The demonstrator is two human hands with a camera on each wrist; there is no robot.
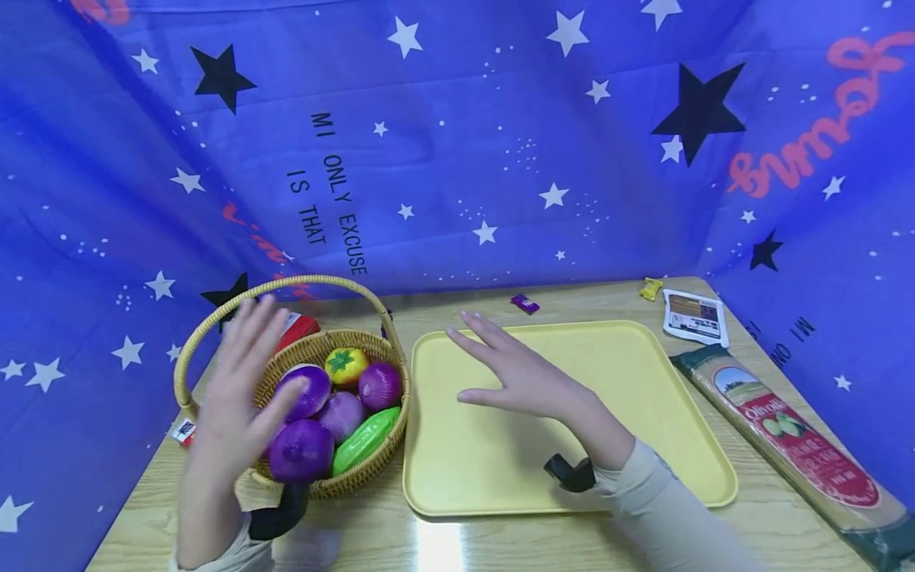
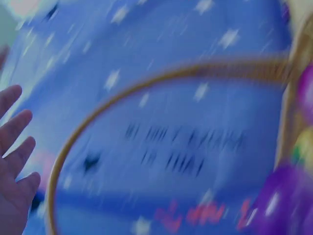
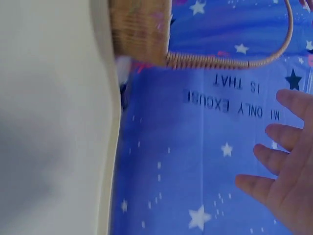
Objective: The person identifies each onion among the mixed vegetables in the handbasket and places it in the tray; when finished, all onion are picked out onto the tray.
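Observation:
My left hand (image 1: 232, 397) is raised over the near left side of a wicker basket (image 1: 360, 477), fingers spread and holding nothing. Inside the basket lie several purple onions (image 1: 302, 450), a yellow fruit or vegetable with a green top (image 1: 347, 367) and a long green vegetable (image 1: 366, 439). The hand hides part of the basket's left side and of its arched handle (image 1: 314, 280). My right hand (image 1: 518, 373), also with fingers apart and nothing in it, hovers above a pale yellow tray (image 1: 615, 445). In the right wrist view, its fingertips (image 3: 254, 185) point towards the basket side.
Right of the tray lies a long olive-labelled packet (image 1: 801, 445), with a white pouch (image 1: 695, 316) behind it. A yellow wrapped piece (image 1: 650, 288) and a purple one (image 1: 526, 303) lie near the back edge. A red box (image 1: 296, 330) stands behind the basket. Blue star-patterned cloth (image 1: 457, 159) encloses the table.

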